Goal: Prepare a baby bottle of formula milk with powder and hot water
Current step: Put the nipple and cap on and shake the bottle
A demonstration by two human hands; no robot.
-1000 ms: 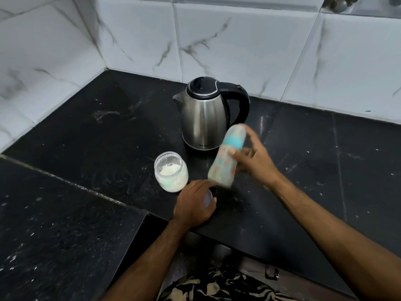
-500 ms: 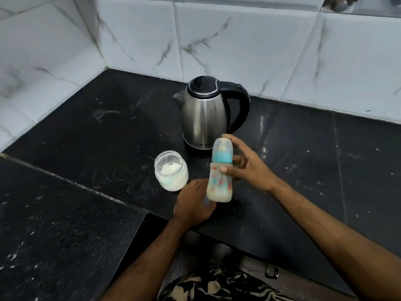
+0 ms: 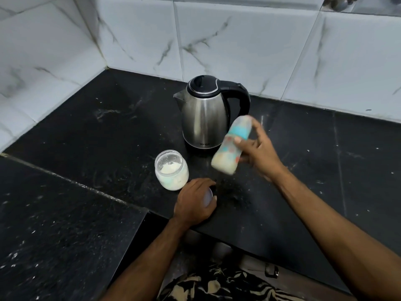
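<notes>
My right hand [image 3: 257,152] grips a baby bottle [image 3: 230,152] with a teal collar and milky liquid inside; it is tilted to the right above the counter and blurred by motion. My left hand [image 3: 193,203] lies on the black counter [image 3: 86,137] over a small pale round thing [image 3: 207,197], mostly hidden under the fingers. An open glass jar [image 3: 171,169] of white powder stands just left of the bottle. A steel electric kettle [image 3: 204,118] with a black lid and handle stands behind them.
White marble-look tiles [image 3: 238,46] wall the counter at the back and left. The counter's front edge [image 3: 249,242] runs close to my body, with a step at the left. White specks dust the black surface.
The bottle has swung from tilted to upright and back to tilted right, higher than half a second ago. My left hand and the jar have stayed put.
</notes>
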